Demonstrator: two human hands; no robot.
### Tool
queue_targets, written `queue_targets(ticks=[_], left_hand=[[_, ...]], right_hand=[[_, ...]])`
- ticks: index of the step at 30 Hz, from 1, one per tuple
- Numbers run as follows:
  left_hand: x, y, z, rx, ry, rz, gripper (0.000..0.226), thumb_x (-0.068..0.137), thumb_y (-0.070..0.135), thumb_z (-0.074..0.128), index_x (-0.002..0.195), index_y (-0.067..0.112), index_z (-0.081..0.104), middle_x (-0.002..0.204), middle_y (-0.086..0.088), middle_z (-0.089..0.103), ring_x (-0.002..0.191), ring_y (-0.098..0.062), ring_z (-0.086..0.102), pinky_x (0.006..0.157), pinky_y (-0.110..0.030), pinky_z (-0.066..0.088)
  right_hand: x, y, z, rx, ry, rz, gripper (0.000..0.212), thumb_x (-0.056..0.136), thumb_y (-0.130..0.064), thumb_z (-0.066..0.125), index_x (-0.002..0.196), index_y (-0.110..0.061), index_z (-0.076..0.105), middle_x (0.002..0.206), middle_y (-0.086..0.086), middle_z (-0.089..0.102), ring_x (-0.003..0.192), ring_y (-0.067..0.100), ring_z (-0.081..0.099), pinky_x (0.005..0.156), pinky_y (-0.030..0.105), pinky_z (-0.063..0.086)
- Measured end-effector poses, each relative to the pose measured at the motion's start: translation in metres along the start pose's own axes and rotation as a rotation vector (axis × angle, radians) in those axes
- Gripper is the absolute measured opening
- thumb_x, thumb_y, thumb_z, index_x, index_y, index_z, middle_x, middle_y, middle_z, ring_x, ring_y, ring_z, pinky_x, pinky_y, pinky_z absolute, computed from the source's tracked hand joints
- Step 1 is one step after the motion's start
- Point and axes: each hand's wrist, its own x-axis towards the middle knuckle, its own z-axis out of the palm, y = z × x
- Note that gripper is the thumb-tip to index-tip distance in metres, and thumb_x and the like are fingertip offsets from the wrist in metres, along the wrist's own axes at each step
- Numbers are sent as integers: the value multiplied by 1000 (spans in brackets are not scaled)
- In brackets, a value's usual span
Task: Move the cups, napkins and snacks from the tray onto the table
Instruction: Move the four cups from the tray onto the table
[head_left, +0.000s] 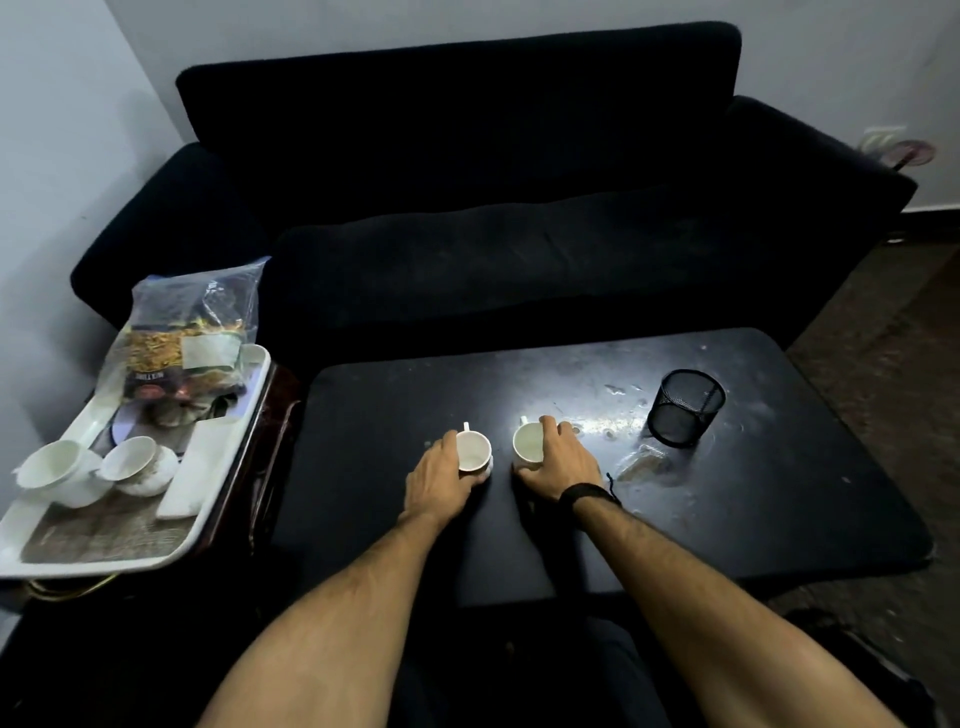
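Two white cups stand on the black table (779, 493). My left hand (439, 480) wraps the left cup (474, 451); my right hand (561, 460) wraps the right cup (527, 442). Both cups rest on the tabletop, handles pointing away from me. On the white tray (31, 540) at the left lie two more white cups (57, 470) (132, 462) tipped on their sides, a folded white napkin (200, 467) and a clear bag of snacks (184, 343) at the far end.
A black mesh pen holder (684, 408) stands on the table to the right of the cups, with wet smears near it. The tray rests on a dark side table (270, 415). A black sofa (467, 208) fills the space behind.
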Motion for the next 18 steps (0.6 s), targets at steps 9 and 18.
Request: queue_targets(ticks=[9,18], left_hand=[[7,12,-4,16,-22,-13,56,82,55,65,119,16,47,126,-2,56,115,-27,54,88,-44,49],[10,16,1,-11,1,-29,58,83,55,64,122,17,45,128,-3,55,117,-29,54,86,-42,49]], right_hand=[[10,-9,-4,32,-32,64,61,71,-37,72,117,-15,39,117,10,47,101,34,60,77,40,52],[10,-11,-3,44,-30,71,61,72,-33,72,118,-14,38,120,11,46,104,34,58,78,40,51]])
